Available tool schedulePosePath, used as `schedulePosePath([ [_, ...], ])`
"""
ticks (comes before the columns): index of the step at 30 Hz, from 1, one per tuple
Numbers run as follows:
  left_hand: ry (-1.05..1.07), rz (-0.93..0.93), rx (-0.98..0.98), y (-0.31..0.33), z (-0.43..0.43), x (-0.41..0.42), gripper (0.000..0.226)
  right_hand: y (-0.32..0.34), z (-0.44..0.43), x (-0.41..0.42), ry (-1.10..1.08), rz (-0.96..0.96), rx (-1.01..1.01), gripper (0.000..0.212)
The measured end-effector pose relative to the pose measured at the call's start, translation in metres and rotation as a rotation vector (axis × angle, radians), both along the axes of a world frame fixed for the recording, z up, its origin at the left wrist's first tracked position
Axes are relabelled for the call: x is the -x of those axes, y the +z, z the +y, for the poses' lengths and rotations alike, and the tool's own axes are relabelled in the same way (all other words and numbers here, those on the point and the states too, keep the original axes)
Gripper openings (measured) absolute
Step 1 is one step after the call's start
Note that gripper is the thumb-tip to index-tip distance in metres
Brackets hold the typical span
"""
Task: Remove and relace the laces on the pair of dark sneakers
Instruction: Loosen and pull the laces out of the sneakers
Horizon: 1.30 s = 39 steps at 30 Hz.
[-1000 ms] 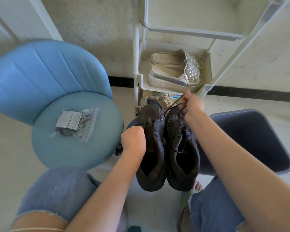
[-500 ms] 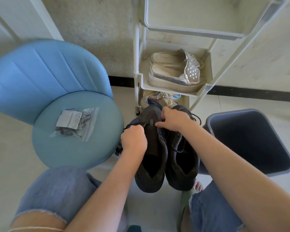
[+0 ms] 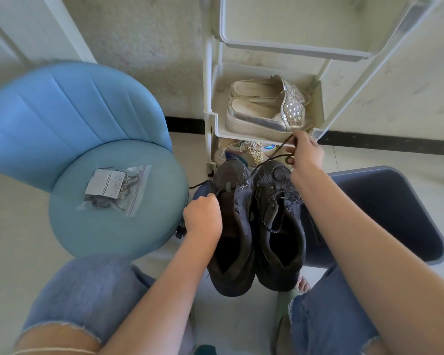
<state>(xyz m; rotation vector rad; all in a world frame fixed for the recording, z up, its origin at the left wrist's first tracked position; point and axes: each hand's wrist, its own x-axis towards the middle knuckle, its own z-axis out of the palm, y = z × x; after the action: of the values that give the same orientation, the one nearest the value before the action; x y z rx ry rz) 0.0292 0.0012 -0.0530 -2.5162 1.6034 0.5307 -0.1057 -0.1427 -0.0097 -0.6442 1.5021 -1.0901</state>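
**Lace drawn out from the left shoe**

The pair of dark sneakers stands side by side between the person's knees, toes pointing far toward a white shelf cart (image 3: 212, 116). The right hand (image 3: 306, 153) is raised beyond the toes, just in front of the cart's lower shelf. Its fingers pinch a thin dark lace (image 3: 268, 160) that runs taut down and left to the toe end of the left sneaker (image 3: 232, 226).

The left hand (image 3: 203, 216) is curled into a fist against that shoe's left edge, where a loose end of the lace trails out to the left. Whether it holds the lace or the shoe's edge cannot be told.

The right sneaker (image 3: 279, 239) has a speckled lace (image 3: 279, 208) threaded loosely.

A blue chair (image 3: 87, 119) on the left carries a clear plastic bag (image 3: 114, 189). Silver shoes (image 3: 264, 111) sit on the cart, and a dark bin (image 3: 385, 208) stands on the right.
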Motion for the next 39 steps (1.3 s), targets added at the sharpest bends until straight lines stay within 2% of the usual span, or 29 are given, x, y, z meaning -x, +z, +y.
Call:
schedulePosePath([
  [2,0.005,-0.001,-0.002,0.001,-0.001,0.001,0.032,0.001,0.009,-0.009,0.306,0.082,0.104,0.024],
  [5,0.013,0.0,-0.007,0.003,-0.001,0.001,0.031,0.002,0.025,-0.02,0.827,0.338,0.177,0.029],
  [8,0.013,0.014,-0.007,0.004,-0.002,0.001,0.031,-0.01,0.038,-0.026,1.152,0.507,0.157,0.026],
  [10,0.019,0.016,-0.009,0.005,-0.003,0.001,0.03,-0.022,0.04,-0.031,1.191,0.596,0.117,0.024],
  [12,0.029,0.02,-0.007,0.005,-0.003,0.001,0.028,-0.032,0.038,-0.034,1.188,0.653,0.133,0.043],
  [14,0.032,0.023,-0.005,0.005,-0.004,0.0,0.026,-0.037,0.035,-0.033,1.225,0.822,0.162,0.061],
  [16,0.033,0.025,-0.007,0.006,-0.003,0.0,0.026,-0.038,0.036,-0.032,1.226,1.014,0.16,0.059],
  [18,0.033,0.023,-0.007,0.005,-0.004,-0.001,0.028,-0.037,0.035,-0.032,1.167,1.062,0.168,0.043],
  [20,0.034,0.02,-0.014,0.005,-0.004,-0.001,0.029,-0.037,0.036,-0.032,1.096,1.013,0.182,0.022],
  [22,0.036,0.015,-0.024,0.005,-0.004,-0.001,0.029,-0.041,0.036,-0.032,1.082,0.897,0.178,0.013],
  [24,0.031,0.007,-0.03,0.006,-0.003,-0.001,0.029,-0.044,0.037,-0.032,1.005,0.651,0.126,0.014],
  [27,0.014,-0.012,-0.038,0.007,-0.001,-0.004,0.029,-0.037,0.033,-0.028,0.713,0.317,0.043,0.014],
  [31,0.021,0.0,-0.047,0.008,-0.001,-0.005,0.035,-0.028,0.019,-0.023,0.304,0.203,-0.039,0.017],
  [33,0.025,0.013,-0.043,0.007,-0.002,-0.005,0.036,-0.022,0.017,-0.022,0.164,0.068,-0.115,0.024],
  [35,0.038,0.012,-0.042,0.009,-0.001,-0.006,0.034,-0.015,0.014,-0.021,0.095,-0.024,-0.118,0.031],
  [39,0.051,0.007,-0.031,0.013,-0.003,-0.009,0.032,-0.01,0.008,-0.017,0.028,-0.056,0.009,0.023],
])
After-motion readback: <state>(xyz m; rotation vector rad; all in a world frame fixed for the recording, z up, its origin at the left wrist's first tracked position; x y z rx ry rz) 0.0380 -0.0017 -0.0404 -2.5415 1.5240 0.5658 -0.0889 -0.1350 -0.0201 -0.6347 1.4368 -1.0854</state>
